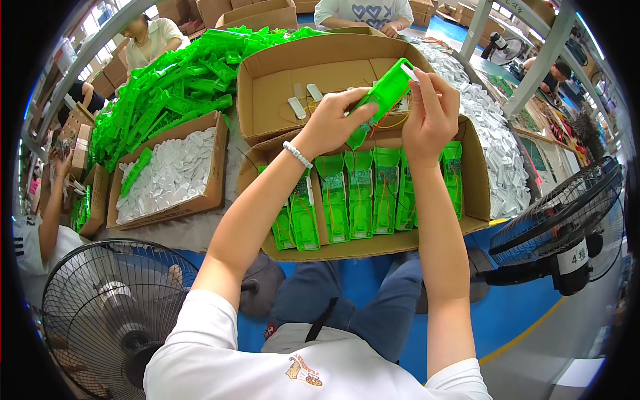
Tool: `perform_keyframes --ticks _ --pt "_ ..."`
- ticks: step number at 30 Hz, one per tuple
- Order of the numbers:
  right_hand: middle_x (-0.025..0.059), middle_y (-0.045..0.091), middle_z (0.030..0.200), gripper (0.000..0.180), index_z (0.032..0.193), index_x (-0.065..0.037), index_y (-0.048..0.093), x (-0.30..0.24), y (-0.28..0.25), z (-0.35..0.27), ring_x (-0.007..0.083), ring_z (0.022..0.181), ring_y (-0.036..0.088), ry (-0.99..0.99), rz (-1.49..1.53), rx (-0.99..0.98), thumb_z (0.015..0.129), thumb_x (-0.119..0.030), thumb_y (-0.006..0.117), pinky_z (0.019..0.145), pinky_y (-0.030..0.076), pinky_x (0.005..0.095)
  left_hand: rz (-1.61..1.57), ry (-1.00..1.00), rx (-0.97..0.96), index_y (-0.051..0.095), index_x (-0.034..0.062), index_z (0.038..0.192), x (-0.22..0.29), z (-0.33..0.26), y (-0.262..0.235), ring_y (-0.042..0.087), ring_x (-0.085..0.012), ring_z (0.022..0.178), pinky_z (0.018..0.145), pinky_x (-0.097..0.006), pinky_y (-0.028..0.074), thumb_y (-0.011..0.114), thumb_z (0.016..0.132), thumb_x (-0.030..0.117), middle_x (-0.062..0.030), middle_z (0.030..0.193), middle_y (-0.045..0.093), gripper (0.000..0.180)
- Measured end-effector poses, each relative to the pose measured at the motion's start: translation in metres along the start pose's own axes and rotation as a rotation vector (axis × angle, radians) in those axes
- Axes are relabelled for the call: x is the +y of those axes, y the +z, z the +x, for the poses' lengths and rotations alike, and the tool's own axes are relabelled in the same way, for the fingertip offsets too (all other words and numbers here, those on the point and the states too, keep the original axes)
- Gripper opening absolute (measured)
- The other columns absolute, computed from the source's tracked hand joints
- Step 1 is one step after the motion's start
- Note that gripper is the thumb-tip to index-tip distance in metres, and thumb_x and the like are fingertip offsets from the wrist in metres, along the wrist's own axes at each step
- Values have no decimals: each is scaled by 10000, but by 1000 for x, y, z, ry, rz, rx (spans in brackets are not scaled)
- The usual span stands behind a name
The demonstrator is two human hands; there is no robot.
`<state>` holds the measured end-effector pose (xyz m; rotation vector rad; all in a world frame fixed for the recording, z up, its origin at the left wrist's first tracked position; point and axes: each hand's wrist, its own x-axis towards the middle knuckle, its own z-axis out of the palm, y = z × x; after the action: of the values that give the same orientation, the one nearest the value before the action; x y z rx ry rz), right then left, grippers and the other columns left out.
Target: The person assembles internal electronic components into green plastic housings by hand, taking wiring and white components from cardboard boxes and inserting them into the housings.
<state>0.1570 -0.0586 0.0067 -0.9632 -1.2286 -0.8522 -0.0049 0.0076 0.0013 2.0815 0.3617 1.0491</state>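
Note:
My left hand [331, 121] is closed around a long green plastic housing [389, 87], held tilted above the boxes with its upper end toward my right. Red and yellow wires hang from its lower part. The fingers of my right hand [431, 120] pinch a small white plastic piece [412, 73] against the housing's upper end. Below both hands stands a cardboard box [477, 180] with a row of green housings [360, 200], each fitted with a circuit board and wires. Behind it, another cardboard box [267, 77] holds several white wired parts [297, 107].
A heap of green housings [167, 93] lies at the far left, beside a box of white pieces [173, 170]. More white pieces [490, 120] are piled at the right. Fans stand at the lower left [120, 320] and right [560, 220]. Other people [367, 10] sit across the table.

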Motion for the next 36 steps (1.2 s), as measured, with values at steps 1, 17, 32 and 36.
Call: perform_keyframes --ticks 1,17,32,36 --pt "48 631 958 249 1070 -75 727 0 0 0 206 785 546 -16 -3 4 830 -10 713 639 456 301 -8 2 -3 628 -24 1189 0 0 0 645 -208 891 830 -337 500 606 944 234 -156 1003 698 357" --pt "106 598 1099 256 1169 -21 679 -4 3 -4 216 931 568 282 198 -65 982 -159 571 758 453 302 168 132 -86 619 -5 1202 2 -3 2 653 -222 843 803 -333 500 617 938 224 -144 956 690 350" --pt "68 627 1104 279 1161 5 630 3 -2 -13 129 956 563 600 514 -90 1020 -204 513 834 447 265 202 239 -102 619 -7 1216 -1 -2 5 656 -221 842 793 -341 512 635 929 238 -158 960 692 378" --pt "83 634 1112 285 1210 3 595 -1 4 -14 127 963 575 624 533 -44 1021 -196 519 850 458 271 198 187 -115 621 -14 1203 1 -2 1 655 -217 842 796 -339 511 641 925 241 -152 962 691 378"
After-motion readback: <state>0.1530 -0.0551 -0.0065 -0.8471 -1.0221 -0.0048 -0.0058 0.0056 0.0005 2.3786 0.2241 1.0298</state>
